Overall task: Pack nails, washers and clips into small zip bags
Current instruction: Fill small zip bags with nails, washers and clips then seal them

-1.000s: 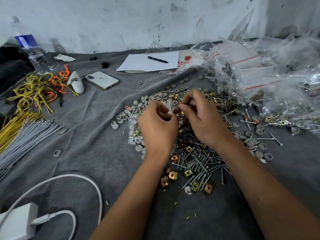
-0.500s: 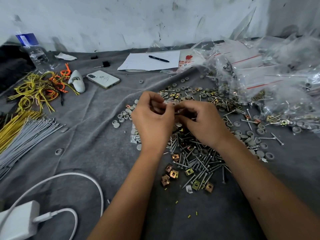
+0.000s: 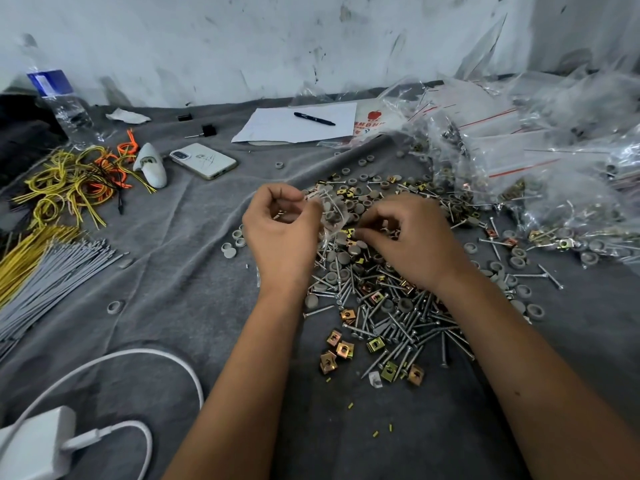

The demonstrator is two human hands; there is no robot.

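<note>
Nails (image 3: 391, 317), grey washers (image 3: 354, 250) and brass-coloured clips (image 3: 344, 349) lie heaped together on the grey cloth (image 3: 180, 278), and I take that heap as my landmark. At the heap's far left edge my left hand (image 3: 282, 233) has its fingers curled round a small clear zip bag (image 3: 330, 213), which holds a few grey washers and hangs just above the pile. Right of the bag, my right hand (image 3: 412, 240) hovers low over the heap with thumb and fingertips drawn together in a pinch; I cannot tell what, if anything, sits between them. The two hands are close but not touching.

Beyond the heap to the right rises a mound of filled zip bags (image 3: 526, 150) with red seal lines. Behind the heap lie a white sheet of paper (image 3: 298, 128) with a black pen (image 3: 314, 118) on it. Far left of the heap I see a phone (image 3: 203, 161) face down, yellow and orange wire ties (image 3: 72, 181), a bundle of grey ties (image 3: 52, 271) and a water bottle (image 3: 62, 105). Near left of the heap, a white charger (image 3: 34, 445) with its cable (image 3: 138, 358) rests on the cloth.
</note>
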